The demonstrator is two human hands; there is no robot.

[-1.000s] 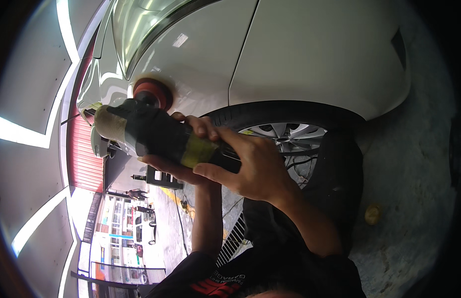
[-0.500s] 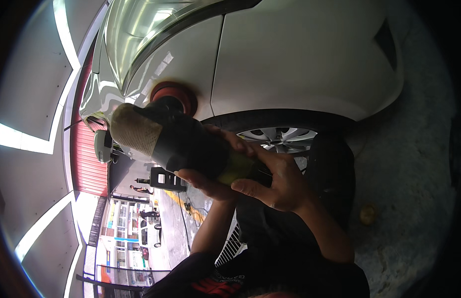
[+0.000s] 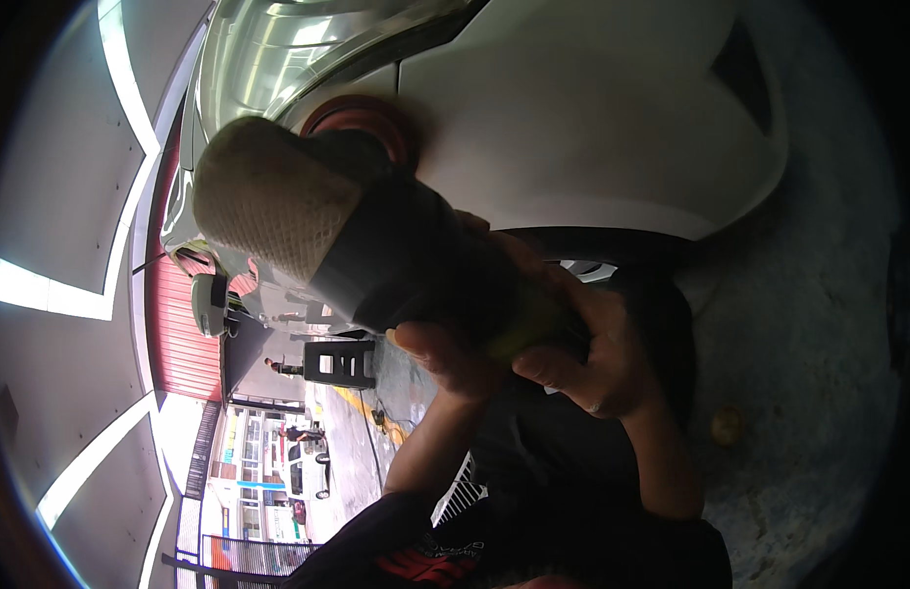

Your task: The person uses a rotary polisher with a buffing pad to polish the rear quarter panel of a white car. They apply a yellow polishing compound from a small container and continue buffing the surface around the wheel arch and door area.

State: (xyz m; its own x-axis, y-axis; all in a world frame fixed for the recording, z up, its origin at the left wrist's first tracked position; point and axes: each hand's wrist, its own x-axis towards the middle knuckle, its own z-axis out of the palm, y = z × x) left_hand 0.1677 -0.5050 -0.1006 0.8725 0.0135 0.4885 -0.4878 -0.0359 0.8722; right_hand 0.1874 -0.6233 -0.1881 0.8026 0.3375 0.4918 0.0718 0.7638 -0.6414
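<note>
Both my hands grip a dark power polisher [image 3: 401,255] with a pale, textured cover on its head. Its round red pad [image 3: 362,116] lies against the white car body [image 3: 582,118], over the lower part of a panel seam and just below the headlight [image 3: 283,44]. My left hand [image 3: 445,358] is wrapped under the middle of the tool's body. Closer to its rear end, my right hand [image 3: 592,348] closes round the green-and-black part. Some of the fingers are hidden behind the tool.
The wheel [image 3: 589,269] is mostly covered by my arm and dark clothing. A small yellowish round object [image 3: 728,425] lies on the grey floor at right. Left of my hands are a side mirror [image 3: 209,304] and a black stand-like object [image 3: 339,363]; people and a white vehicle [image 3: 308,471] appear farther off.
The polisher has shifted upward in the picture and looms larger. Its pad has gone from left of the panel seam to across it. Both hands keep their grip.
</note>
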